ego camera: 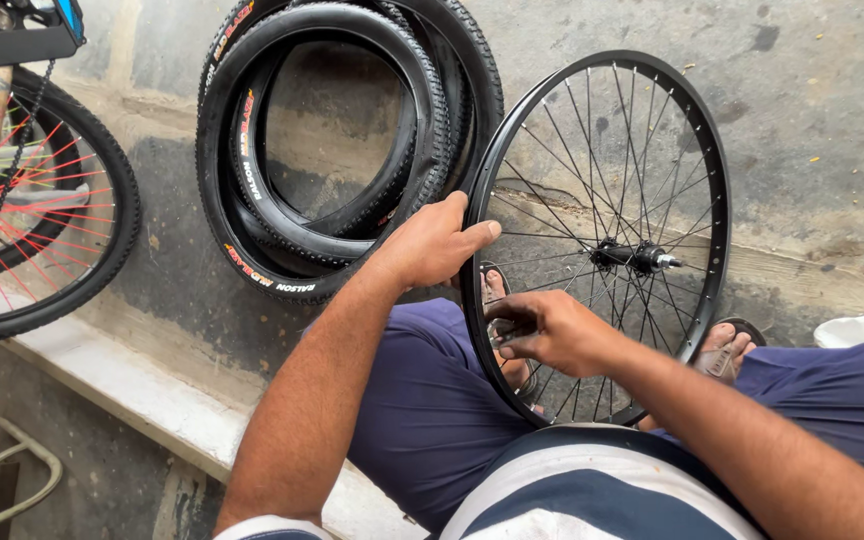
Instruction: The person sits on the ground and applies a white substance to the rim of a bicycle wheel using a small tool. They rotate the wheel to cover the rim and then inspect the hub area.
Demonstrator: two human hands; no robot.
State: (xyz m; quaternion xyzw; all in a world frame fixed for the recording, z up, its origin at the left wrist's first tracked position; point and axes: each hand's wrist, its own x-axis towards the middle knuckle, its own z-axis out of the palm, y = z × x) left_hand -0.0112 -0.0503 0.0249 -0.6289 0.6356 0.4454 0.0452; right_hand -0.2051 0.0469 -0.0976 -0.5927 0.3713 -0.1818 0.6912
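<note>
The bare black spoked bicycle wheel stands between the person's knees, no tyre on it yet. The left hand grips the rim's edge; the right hand pinches something small at the rim, I cannot tell what. Black rubber tyres lie untouched nearby.

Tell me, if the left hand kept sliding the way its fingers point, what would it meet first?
The left hand rests on the black wheel rim, fingers pointing right. Going on, it would likely meet the thin spokes first, then the hub; depth is unclear.
</note>
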